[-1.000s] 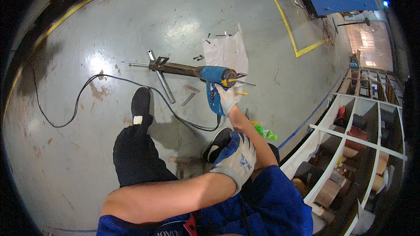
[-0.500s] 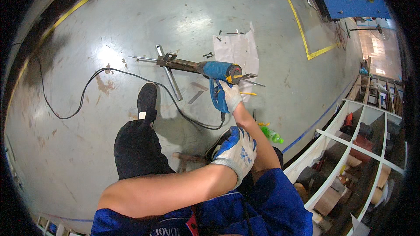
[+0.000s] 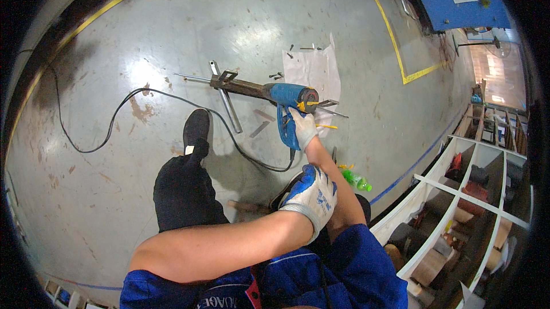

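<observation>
My right hand (image 3: 304,128) grips the blue power tool (image 3: 284,94) at the pale sheet's (image 3: 316,73) near edge — my left hand (image 3: 315,196) sits by that forearm, closure unclear.

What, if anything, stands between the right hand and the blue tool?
Nothing visible, apart from the glove it wears: the right hand grips the handle of the blue tool. The left hand is lower, beside the right forearm, not between them.

The blue tool handle (image 3: 283,128) partly hides the right hand (image 3: 305,128).
</observation>
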Tool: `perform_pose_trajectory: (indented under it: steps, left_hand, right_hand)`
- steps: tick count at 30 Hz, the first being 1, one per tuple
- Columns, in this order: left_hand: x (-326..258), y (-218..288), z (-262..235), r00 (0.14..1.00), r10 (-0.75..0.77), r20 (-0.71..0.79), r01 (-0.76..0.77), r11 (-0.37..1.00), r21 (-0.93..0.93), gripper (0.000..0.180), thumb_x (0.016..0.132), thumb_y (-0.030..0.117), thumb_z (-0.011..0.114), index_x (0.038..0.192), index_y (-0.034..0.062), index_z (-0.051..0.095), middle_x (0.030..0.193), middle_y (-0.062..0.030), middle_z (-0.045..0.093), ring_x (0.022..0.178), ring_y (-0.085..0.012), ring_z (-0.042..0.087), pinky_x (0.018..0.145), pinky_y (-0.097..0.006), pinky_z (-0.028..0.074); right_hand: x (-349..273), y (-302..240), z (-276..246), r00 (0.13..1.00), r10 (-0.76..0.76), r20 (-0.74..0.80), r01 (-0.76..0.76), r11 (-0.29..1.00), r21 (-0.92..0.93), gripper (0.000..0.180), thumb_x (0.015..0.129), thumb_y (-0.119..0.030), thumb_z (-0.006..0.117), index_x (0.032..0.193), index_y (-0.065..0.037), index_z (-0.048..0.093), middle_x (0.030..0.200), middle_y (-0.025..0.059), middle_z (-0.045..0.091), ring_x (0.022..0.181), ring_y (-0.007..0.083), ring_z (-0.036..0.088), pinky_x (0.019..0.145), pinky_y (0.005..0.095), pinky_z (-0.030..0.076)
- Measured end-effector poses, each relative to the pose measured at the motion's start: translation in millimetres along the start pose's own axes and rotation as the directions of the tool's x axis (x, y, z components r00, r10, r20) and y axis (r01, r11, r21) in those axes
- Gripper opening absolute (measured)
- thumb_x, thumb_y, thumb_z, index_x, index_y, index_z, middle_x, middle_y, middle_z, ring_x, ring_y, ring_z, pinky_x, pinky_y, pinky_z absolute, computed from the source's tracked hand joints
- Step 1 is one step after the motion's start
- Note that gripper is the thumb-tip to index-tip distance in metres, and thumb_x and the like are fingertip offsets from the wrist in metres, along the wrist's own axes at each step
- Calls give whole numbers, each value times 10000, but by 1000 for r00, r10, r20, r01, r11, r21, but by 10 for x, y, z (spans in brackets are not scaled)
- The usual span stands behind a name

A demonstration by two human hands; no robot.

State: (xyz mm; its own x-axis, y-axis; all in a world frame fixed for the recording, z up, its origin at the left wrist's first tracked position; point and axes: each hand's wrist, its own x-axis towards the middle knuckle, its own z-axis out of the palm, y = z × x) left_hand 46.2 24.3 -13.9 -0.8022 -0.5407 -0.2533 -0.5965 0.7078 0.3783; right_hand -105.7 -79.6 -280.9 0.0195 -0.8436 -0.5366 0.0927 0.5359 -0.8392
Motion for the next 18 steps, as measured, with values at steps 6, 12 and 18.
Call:
perform_pose_trajectory:
  steps: [6, 12, 18]
  left_hand:
    - [29, -7, -27, 996, -58, 62, 54, 996, 65, 318, 956, 222, 531, 1171, 52, 692, 1150, -160, 684, 1100, -329, 635, 973, -479, 454]
    - [-12, -42, -21, 980, -178, -90, 185, 980, 78, 325, 951, 223, 526, 1181, 49, 676, 1148, -181, 671, 1085, -358, 631, 1000, -502, 435]
    - [-37, -80, -40, 960, -230, -157, 250, 961, 121, 354, 952, 233, 525, 1227, 50, 653, 1156, -190, 663, 1084, -372, 623, 991, -521, 432]
  right_hand:
    - [-43, -62, 198, 996, -81, -35, 80, 996, -50, 276, 963, -217, 722, 1157, -23, 689, 981, 45, 719, 788, 150, 680, 710, 293, 559]
    - [-58, -103, 237, 998, 57, -16, -58, 996, -69, 300, 961, -235, 731, 1155, -9, 690, 975, 48, 718, 796, 144, 676, 707, 301, 549]
    - [136, 93, 343, 999, -39, -36, 33, 989, -145, 313, 951, -253, 744, 1131, -4, 685, 959, 57, 709, 780, 153, 663, 706, 314, 548]
